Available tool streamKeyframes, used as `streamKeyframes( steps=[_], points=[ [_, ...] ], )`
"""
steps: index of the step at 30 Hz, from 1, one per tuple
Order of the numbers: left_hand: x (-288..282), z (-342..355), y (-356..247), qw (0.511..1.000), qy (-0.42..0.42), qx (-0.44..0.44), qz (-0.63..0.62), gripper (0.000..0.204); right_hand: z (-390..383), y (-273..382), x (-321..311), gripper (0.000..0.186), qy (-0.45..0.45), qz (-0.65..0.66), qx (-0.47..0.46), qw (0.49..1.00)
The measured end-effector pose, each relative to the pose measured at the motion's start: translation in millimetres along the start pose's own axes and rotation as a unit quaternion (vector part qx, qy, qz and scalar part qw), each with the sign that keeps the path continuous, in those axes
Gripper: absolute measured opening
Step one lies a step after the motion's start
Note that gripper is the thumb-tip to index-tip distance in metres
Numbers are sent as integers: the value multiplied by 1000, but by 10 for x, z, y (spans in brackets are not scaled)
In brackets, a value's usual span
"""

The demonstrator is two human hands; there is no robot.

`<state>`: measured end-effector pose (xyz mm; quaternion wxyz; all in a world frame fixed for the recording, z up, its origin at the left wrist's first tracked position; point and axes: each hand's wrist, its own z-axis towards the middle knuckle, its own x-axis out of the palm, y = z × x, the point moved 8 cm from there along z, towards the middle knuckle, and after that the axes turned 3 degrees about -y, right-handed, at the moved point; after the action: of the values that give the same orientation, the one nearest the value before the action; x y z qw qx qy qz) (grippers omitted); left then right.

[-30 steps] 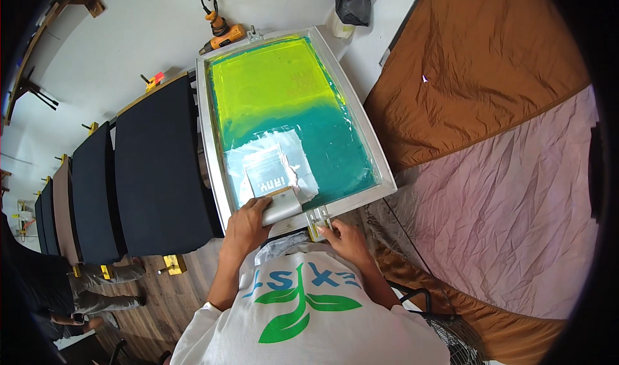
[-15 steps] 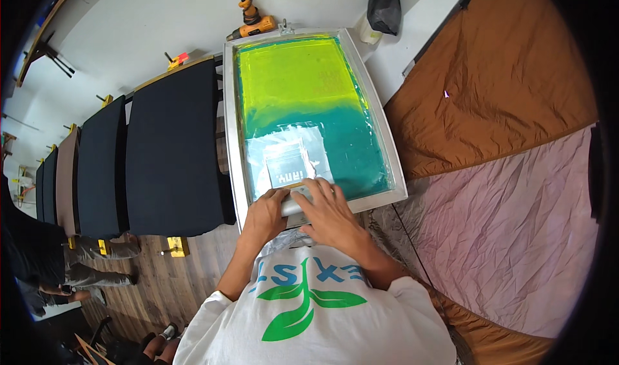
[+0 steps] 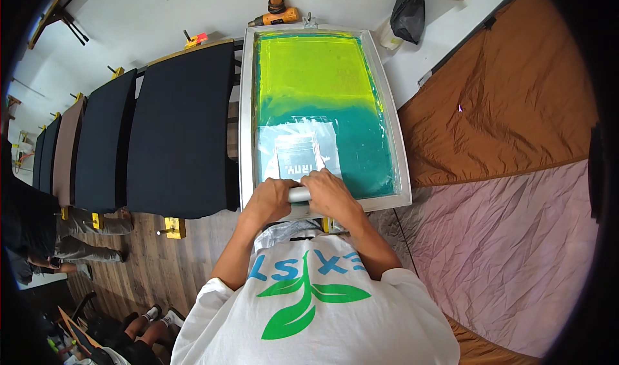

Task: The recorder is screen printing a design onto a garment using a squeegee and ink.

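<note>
A silk-screen with a pale metal frame (image 3: 398,152) lies before me. Bright yellow-green ink (image 3: 303,68) covers the far half of its mesh, and the near half is teal. White ink (image 3: 265,160) surrounds a printed design near the left front, partly hidden behind my hands. Over the front end, my left hand (image 3: 269,199) and my right hand (image 3: 329,194) are closed round a squeegee with a smooth silver handle (image 3: 299,195), one at each side. Its blade cannot be seen.
Several boards covered in black cloth (image 3: 184,126) stand in a row at left, with yellow clamps (image 3: 174,228) at their ends. An orange heat gun (image 3: 278,17) lies beyond the screen. Brown fabric (image 3: 477,113) spreads at right. People stand and sit at lower left.
My right hand's fingers, earlier extended over the squeegee, are now curled round its handle. My left hand has closed on it too. The view has shifted a little.
</note>
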<state>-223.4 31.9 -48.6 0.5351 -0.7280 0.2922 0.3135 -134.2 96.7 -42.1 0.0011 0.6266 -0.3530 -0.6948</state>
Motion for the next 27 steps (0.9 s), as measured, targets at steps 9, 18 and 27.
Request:
streamKeyframes(
  steps=[9, 18, 27],
  points=[
    [-313, 580, 85, 997, -56, 55, 11, 29, 587, -272, -230, 22, 62, 12, 38, 997],
    [116, -192, -61, 986, -164, 22, -19, 64, -193, 19, 69, 37, -108, 23, -11, 994],
    [-281, 128, -118, 989, -144, 33, 0, 44, 216, -52, -187, 31, -13, -10, 28, 999]
  ],
)
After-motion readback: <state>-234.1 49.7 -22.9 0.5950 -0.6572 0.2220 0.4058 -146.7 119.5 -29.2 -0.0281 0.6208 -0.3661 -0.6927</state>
